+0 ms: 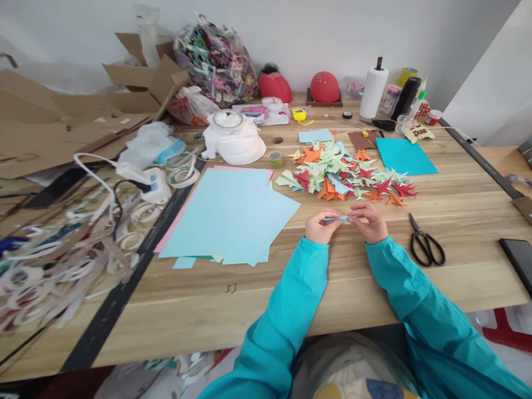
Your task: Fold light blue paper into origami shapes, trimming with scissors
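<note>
Between my two hands is a small folded piece of light blue paper (341,218). My left hand (321,225) pinches its left end, and my right hand (369,223) grips the right end with thumb and fingers. The fingers cover much of the paper, so its exact shape is hard to make out. Just beyond my hands lies a heap of folded paper cranes (332,169) in pale green, orange, red and light blue. Black-handled scissors (427,247) rest on the table to the right of my right hand.
Large sheets of light blue paper (224,216) lie at left over pink ones. Behind the cranes are a stack of small blue sheets (316,136) and a turquoise square (406,156). A power strip (155,185) and ribbon coils (25,280) crowd the left; a phone (517,260) sits right.
</note>
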The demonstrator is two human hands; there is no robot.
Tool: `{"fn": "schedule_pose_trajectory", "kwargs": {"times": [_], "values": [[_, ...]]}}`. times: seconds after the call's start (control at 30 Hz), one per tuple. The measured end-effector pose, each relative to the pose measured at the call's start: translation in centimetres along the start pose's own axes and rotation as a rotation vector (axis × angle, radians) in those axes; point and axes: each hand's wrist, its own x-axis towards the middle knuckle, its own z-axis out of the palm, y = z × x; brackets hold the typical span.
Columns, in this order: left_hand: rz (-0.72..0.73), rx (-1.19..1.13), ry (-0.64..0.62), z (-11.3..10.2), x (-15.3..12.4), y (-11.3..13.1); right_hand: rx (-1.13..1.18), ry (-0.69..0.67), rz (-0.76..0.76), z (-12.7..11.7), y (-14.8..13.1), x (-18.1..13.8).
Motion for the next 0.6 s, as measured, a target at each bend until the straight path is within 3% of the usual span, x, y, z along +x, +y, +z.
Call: {"fn": "schedule_pose_trajectory", "kwargs": {"times": [0.6], "values": [[-0.013,0.034,-0.004,-0.04,-0.06,0.05,-0.208,-0.008,-0.137,-0.19,-0.07,0.08]]}}
